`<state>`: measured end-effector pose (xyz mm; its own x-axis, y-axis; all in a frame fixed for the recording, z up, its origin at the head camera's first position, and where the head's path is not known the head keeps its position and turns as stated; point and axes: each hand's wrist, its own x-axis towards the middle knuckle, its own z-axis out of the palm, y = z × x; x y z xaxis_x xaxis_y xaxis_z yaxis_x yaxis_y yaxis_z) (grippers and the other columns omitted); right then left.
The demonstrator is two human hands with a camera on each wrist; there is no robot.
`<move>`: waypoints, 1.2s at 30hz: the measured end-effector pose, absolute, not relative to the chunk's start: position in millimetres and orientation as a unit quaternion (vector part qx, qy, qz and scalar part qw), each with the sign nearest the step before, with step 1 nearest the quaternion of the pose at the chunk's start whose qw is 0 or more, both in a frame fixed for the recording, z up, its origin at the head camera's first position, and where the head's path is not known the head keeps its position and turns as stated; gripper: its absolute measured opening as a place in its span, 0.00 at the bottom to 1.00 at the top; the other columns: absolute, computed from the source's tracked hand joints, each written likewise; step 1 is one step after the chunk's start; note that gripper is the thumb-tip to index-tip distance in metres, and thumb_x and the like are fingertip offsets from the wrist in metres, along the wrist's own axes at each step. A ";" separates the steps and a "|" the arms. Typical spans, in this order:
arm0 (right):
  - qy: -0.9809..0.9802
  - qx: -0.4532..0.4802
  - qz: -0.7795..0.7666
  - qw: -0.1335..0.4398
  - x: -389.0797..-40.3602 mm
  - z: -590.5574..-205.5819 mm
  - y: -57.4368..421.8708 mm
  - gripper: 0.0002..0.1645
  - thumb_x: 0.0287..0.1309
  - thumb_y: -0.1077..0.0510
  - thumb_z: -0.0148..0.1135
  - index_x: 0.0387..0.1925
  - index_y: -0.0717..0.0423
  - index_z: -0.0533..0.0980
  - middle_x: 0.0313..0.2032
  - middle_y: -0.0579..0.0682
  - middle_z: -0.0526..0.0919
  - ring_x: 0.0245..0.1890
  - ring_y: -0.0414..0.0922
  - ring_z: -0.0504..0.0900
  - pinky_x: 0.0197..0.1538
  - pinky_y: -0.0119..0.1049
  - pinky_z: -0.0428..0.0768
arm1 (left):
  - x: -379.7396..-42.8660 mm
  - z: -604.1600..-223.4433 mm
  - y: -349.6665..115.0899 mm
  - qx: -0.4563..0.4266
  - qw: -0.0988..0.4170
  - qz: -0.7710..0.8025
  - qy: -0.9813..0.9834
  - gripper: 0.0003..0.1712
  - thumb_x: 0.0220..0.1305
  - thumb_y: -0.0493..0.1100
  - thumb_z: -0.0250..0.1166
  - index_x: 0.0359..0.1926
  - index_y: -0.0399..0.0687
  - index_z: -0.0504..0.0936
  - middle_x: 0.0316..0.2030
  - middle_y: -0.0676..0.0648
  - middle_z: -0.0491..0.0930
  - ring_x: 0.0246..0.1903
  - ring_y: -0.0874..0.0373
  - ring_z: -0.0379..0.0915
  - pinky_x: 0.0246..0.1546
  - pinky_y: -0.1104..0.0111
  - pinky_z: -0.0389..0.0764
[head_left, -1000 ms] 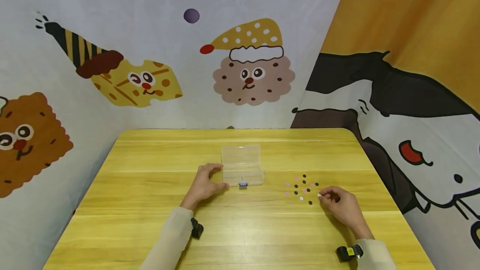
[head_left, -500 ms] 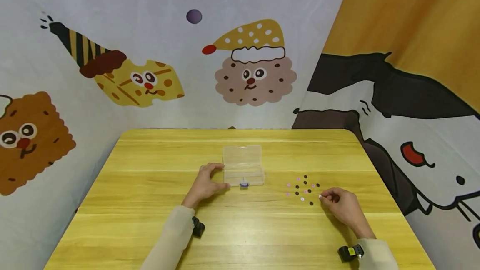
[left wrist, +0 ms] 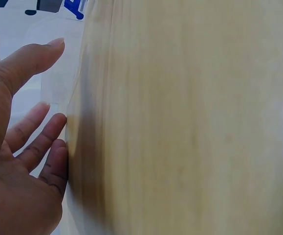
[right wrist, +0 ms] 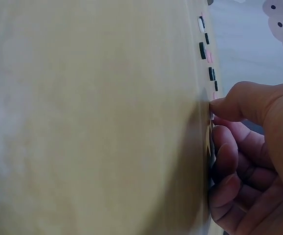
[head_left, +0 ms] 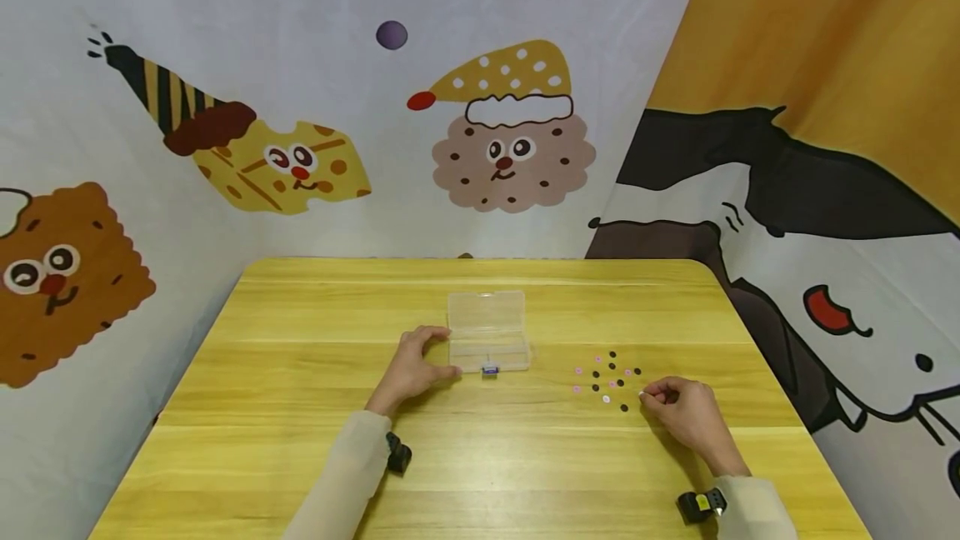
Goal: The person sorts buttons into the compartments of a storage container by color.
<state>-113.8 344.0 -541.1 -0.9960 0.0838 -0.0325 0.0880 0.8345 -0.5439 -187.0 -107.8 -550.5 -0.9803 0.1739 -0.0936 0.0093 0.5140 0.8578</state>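
Observation:
A clear plastic box point(head_left: 489, 351) with its lid raised stands mid-table, a blue latch point(head_left: 490, 371) on its front side. My left hand point(head_left: 411, 365) rests at the box's left side, thumb near the front corner and forefinger toward the hinge. In the left wrist view its fingers point(left wrist: 53, 166) are relaxed and apart from the thumb. My right hand point(head_left: 690, 413) pinches a small white disc point(head_left: 642, 393) between thumb and forefinger, low at the tabletop. Several small black, pink and white discs point(head_left: 606, 399) lie scattered left of it.
The wooden table point(head_left: 480, 465) ends at a cloth backdrop point(head_left: 337, 232) printed with cartoon figures. Black wrist cameras point(head_left: 399, 454) sit at both cuffs.
The head view has shifted slightly, carrying the whole scene a little to the right. Both hands keep their places relative to the box and discs.

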 end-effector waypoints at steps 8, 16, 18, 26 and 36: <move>0.960 0.039 -0.276 -0.007 -115.6 -542.7 344.3 0.07 0.60 0.54 0.71 0.33 0.55 0.86 0.28 0.46 0.85 0.29 0.39 0.79 0.30 0.28 0.76 | -187.3 -551.3 -108.6 0.055 0.082 0.491 0.865 0.40 0.50 0.47 0.83 0.64 0.52 0.78 0.61 0.50 0.78 0.63 0.49 0.63 0.69 0.49 0.69; 0.959 0.039 -0.279 0.005 -115.3 -543.1 346.7 0.08 0.60 0.53 0.71 0.35 0.54 0.86 0.29 0.46 0.86 0.29 0.39 0.80 0.30 0.28 0.76 | -187.1 -551.9 -108.4 0.056 0.082 0.497 0.862 0.40 0.50 0.46 0.83 0.64 0.50 0.78 0.62 0.48 0.78 0.64 0.48 0.63 0.69 0.49 0.69; 0.958 0.041 -0.283 0.006 -114.7 -542.1 346.9 0.08 0.61 0.53 0.71 0.35 0.54 0.86 0.29 0.46 0.86 0.29 0.40 0.80 0.30 0.28 0.76 | -187.0 -551.7 -108.1 0.056 0.082 0.499 0.861 0.40 0.50 0.46 0.83 0.64 0.49 0.78 0.62 0.48 0.77 0.65 0.48 0.63 0.69 0.49 0.69; 0.959 0.038 -0.282 -0.009 -115.1 -541.8 348.8 0.08 0.61 0.53 0.72 0.35 0.54 0.86 0.30 0.46 0.87 0.29 0.39 0.80 0.30 0.28 0.77 | -187.9 -550.3 -106.8 0.058 0.076 0.496 0.863 0.40 0.50 0.47 0.83 0.64 0.50 0.78 0.61 0.48 0.78 0.64 0.47 0.63 0.68 0.47 0.69; 0.959 0.042 -0.279 -0.021 -115.7 -542.1 347.5 0.10 0.60 0.51 0.72 0.36 0.54 0.86 0.31 0.47 0.87 0.29 0.39 0.79 0.30 0.28 0.76 | -187.9 -550.8 -107.4 0.058 0.080 0.497 0.862 0.40 0.50 0.47 0.83 0.64 0.50 0.78 0.62 0.49 0.78 0.65 0.47 0.63 0.69 0.48 0.69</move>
<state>-115.7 347.5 -542.1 -0.9956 0.0920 0.0159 0.0691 0.8408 -0.5370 -187.9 -107.4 -550.8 -0.9806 0.1788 -0.0806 0.0199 0.4995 0.8661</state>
